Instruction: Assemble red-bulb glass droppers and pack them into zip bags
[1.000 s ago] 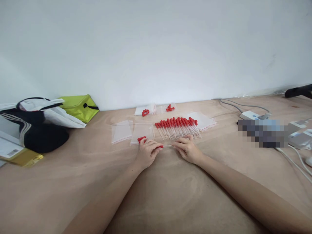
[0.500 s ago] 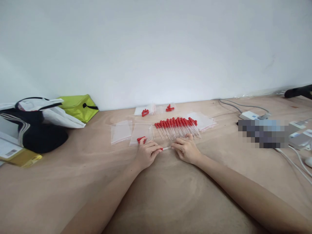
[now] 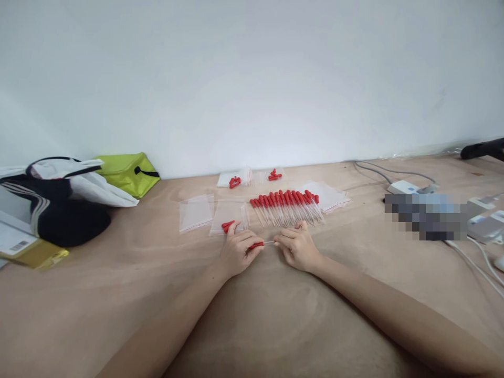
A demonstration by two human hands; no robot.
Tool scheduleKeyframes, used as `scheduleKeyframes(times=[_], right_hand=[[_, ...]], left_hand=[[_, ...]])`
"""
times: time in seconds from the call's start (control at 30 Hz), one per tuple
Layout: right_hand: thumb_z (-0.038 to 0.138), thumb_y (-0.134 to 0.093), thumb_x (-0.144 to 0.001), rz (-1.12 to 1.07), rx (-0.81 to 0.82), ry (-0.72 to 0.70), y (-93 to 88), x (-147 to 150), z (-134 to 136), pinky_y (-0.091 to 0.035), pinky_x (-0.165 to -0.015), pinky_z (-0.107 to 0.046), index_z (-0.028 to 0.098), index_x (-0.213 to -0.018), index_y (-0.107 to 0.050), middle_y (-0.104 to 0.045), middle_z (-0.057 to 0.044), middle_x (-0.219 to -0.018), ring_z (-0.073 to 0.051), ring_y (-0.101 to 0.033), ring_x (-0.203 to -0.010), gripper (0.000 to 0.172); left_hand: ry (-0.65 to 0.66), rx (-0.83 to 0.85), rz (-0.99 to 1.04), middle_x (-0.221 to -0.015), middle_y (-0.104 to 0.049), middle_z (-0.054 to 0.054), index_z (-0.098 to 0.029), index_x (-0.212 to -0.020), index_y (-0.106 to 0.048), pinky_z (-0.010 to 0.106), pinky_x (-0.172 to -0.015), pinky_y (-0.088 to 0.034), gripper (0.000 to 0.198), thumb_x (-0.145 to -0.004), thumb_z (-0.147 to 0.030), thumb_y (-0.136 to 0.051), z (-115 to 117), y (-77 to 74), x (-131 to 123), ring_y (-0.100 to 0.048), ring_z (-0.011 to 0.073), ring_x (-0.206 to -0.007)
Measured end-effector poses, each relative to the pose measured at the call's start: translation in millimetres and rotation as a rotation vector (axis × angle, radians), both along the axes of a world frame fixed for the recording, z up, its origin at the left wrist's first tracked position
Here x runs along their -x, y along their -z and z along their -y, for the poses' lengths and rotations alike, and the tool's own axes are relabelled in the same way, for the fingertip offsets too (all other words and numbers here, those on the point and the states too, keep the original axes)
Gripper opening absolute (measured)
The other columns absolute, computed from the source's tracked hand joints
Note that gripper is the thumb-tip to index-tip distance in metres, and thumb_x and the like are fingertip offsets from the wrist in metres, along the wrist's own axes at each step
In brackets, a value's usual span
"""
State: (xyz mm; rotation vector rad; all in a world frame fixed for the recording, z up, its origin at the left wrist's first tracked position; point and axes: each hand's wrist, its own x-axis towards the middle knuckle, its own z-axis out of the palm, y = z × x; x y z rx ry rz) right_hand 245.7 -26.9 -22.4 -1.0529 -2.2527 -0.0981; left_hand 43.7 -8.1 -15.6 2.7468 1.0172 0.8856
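Pinched between the fingers of my left hand (image 3: pixel 239 253) is a red rubber bulb (image 3: pixel 256 245). A thin clear tube (image 3: pixel 269 242) runs from it to my right hand (image 3: pixel 298 245), whose fingers are closed on the other end. Bulb and tube look joined as one dropper, held level just above the table. Beyond my hands lies a slanted row of droppers (image 3: pixel 284 198), red bulbs toward the wall and clear tubes toward me. Next to my left hand, several loose red bulbs (image 3: pixel 227 226) rest on a clear zip bag (image 3: pixel 219 213).
Near the wall, small bags hold red bulbs (image 3: pixel 235 182) and tubes (image 3: pixel 258 178). More clear bags (image 3: pixel 196 213) lie left, others (image 3: pixel 331 197) right. A black cap (image 3: pixel 74 220) and lime-green bag (image 3: pixel 129 176) sit far left. A power strip (image 3: pixel 403 187) with cables is at right.
My right hand has shifted slightly left and down, closer to my left hand. More of the red bulb shows at my left fingertips, and a shorter stretch of tube is visible between the hands.
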Motion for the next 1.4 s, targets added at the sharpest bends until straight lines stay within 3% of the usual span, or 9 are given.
scheduleKeyframes(times=[0.27,0.5,0.6,0.7,0.8,0.93,1.13,1.4], right_hand=[[0.020,-0.038,-0.084,0.006,0.086,0.020,-0.8,8,-1,-0.017,-0.066,-0.030,0.016,-0.073,-0.061,-0.056,-0.001,-0.064,-0.010,-0.043,-0.060,0.025],[0.025,-0.041,-0.083,0.223,0.119,0.074,-22.1,14,-2,-0.016,-0.066,-0.033,0.019,-0.074,-0.063,-0.061,-0.004,-0.073,-0.016,-0.044,-0.076,0.025],[0.024,-0.043,-0.081,0.253,0.203,0.103,-27.9,17,-10,-0.017,-0.066,-0.033,0.018,-0.074,-0.064,-0.062,-0.005,-0.072,-0.017,-0.046,-0.077,0.023],[0.027,-0.044,-0.080,0.118,0.325,0.261,-27.3,23,-25,-0.019,-0.069,-0.032,0.020,-0.076,-0.065,-0.064,-0.004,-0.076,-0.017,-0.050,-0.078,0.022],[0.030,-0.044,-0.079,-0.045,0.426,0.445,-22.7,33,-45,-0.022,-0.072,-0.031,0.021,-0.083,-0.063,-0.065,-0.003,-0.077,-0.018,-0.053,-0.080,0.021],[0.029,-0.046,-0.077,-0.113,0.405,0.581,-16.5,51,-67,-0.023,-0.074,-0.031,0.019,-0.095,-0.056,-0.065,-0.005,-0.079,-0.019,-0.055,-0.083,0.024],[0.027,-0.045,-0.075,-0.086,0.356,0.677,-12.4,71,-80,-0.021,-0.074,-0.033,0.016,-0.092,-0.052,-0.064,-0.008,-0.077,-0.021,-0.055,-0.080,0.021],[0.027,-0.043,-0.076,-0.029,0.339,0.703,-12.9,72,-78,-0.020,-0.073,-0.035,0.015,-0.086,-0.054,-0.064,-0.009,-0.078,-0.021,-0.055,-0.078,0.019]], left_hand=[[0.003,-0.017,-0.011,-0.077,-0.066,-0.002,-0.021,-0.081,-0.059,0.041,-0.098,-0.015,0.011,-0.082,-0.024,-0.049,-1,0.5,0,-0.059,0.0125,-0.075],[-0.106,-0.092,-0.012,-0.080,-0.066,-0.001,-0.025,-0.084,-0.062,0.041,-0.096,-0.018,0.015,-0.084,-0.028,-0.047,-6,-4.8,4,-0.058,0.0148,-0.081],[-0.241,-0.144,0.031,-0.087,-0.065,0.002,-0.025,-0.095,-0.060,0.040,-0.095,-0.022,0.020,-0.081,-0.035,-0.051,-12,-3.9,10,-0.056,0.0181,-0.087],[-0.481,-0.157,0.126,-0.093,-0.062,0.006,-0.020,-0.102,-0.056,0.038,-0.089,-0.031,0.033,-0.075,-0.039,-0.056,-18,-2.1,17,-0.053,0.0224,-0.091],[-0.656,-0.122,0.208,-0.090,-0.062,0.006,-0.019,-0.095,-0.058,0.037,-0.082,-0.036,0.024,-0.075,-0.033,-0.055,-23,-0.6,22,-0.053,0.0232,-0.089],[-0.758,-0.045,0.248,-0.087,-0.060,0.005,-0.020,-0.086,-0.061,0.036,-0.079,-0.038,0.016,-0.072,-0.028,-0.057,-25,1.4,24,-0.053,0.0231,-0.088],[-0.817,0.075,0.274,-0.085,-0.059,0.005,-0.021,-0.086,-0.063,0.035,-0.079,-0.040,0.017,-0.071,-0.029,-0.057,-30,6.6,28,-0.054,0.0221,-0.086],[-0.783,0.121,0.122,-0.085,-0.059,0.007,-0.023,-0.088,-0.063,0.040,-0.075,-0.039,0.022,-0.071,-0.036,-0.059,-28,7.5,27,-0.053,0.0256,-0.086]])
